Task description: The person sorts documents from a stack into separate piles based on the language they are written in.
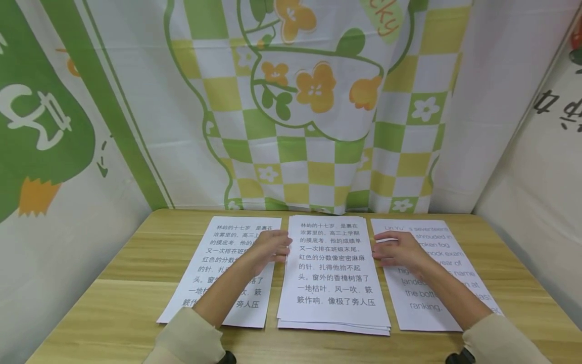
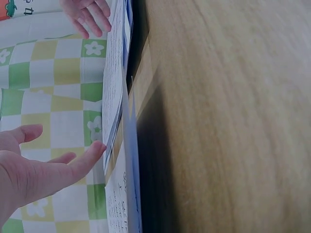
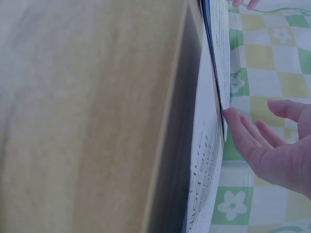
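A stack of printed sheets (image 1: 334, 268) with Chinese text lies in the middle of the table, its lower edges slightly uneven. At the stack's left edge is my left hand (image 1: 268, 247), fingertips at the paper's side. My right hand (image 1: 400, 250) is at the opposite edge, its fingertips also by the paper. Both wrist views show loosely extended fingers: the left hand (image 2: 53, 172) and the right hand (image 3: 277, 155) each have a fingertip at the stack's edge. Neither hand grips the paper. Whether every fingertip touches, I cannot tell.
Another sheet with Chinese text (image 1: 247, 316) lies to the left, partly under my left forearm. On the right, a paper with English text (image 1: 423, 316) is partly covered by my right arm. A checked curtain (image 1: 295, 172) hangs behind the wooden table (image 1: 113, 303).
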`<action>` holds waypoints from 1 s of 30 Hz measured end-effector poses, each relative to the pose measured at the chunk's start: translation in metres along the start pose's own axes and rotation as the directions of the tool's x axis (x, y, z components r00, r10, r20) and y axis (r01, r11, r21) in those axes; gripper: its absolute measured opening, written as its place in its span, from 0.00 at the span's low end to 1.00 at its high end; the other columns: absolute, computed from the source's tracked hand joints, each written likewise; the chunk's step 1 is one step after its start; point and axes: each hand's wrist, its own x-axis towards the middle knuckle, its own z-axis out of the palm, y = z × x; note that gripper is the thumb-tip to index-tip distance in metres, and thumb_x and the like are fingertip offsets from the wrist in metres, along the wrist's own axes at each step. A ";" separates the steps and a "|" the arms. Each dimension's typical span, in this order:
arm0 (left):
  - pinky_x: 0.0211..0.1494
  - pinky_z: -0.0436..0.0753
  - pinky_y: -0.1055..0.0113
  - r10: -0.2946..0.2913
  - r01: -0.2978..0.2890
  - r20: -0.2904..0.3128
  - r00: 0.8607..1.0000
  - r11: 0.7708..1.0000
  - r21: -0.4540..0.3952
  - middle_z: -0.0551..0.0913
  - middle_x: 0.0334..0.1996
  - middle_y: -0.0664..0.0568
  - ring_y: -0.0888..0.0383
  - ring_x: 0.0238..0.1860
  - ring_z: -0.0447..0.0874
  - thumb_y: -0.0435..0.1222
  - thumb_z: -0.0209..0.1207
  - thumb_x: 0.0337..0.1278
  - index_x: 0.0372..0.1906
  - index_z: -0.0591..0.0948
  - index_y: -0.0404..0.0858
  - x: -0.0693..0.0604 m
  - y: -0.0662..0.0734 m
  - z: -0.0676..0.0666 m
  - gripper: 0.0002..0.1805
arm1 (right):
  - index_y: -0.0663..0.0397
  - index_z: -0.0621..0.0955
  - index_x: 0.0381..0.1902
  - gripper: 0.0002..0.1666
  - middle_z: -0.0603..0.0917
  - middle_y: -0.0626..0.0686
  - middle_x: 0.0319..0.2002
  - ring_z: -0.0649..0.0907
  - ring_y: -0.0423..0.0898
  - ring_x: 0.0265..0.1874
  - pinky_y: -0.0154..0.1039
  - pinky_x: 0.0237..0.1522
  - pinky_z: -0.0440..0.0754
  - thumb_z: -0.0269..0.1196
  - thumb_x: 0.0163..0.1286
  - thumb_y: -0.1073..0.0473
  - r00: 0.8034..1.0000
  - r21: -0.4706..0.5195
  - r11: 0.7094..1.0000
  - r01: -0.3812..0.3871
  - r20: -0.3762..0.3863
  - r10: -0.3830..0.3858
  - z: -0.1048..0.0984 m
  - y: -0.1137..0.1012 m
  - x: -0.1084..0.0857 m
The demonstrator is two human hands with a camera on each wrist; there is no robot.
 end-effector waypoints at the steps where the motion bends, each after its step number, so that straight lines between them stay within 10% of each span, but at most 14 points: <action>1: 0.66 0.82 0.50 -0.002 0.002 -0.003 1.000 1.000 -0.008 0.72 0.69 0.29 0.36 0.66 0.76 0.33 0.57 0.69 0.74 0.65 0.23 0.000 0.000 0.000 0.33 | 0.81 0.66 0.69 0.31 0.83 0.72 0.53 0.89 0.53 0.46 0.48 0.50 0.90 0.61 0.74 0.70 1.000 0.002 1.000 0.004 0.001 -0.004 0.000 0.000 0.000; 30: 0.65 0.83 0.49 -0.021 0.018 -0.019 1.000 0.992 -0.127 0.71 0.66 0.25 0.32 0.63 0.77 0.32 0.53 0.75 0.74 0.63 0.22 0.004 -0.002 0.003 0.30 | 0.76 0.64 0.73 0.36 0.79 0.70 0.57 0.87 0.46 0.41 0.47 0.47 0.91 0.62 0.70 0.73 0.999 0.082 0.996 -0.038 -0.004 0.039 0.002 0.006 0.003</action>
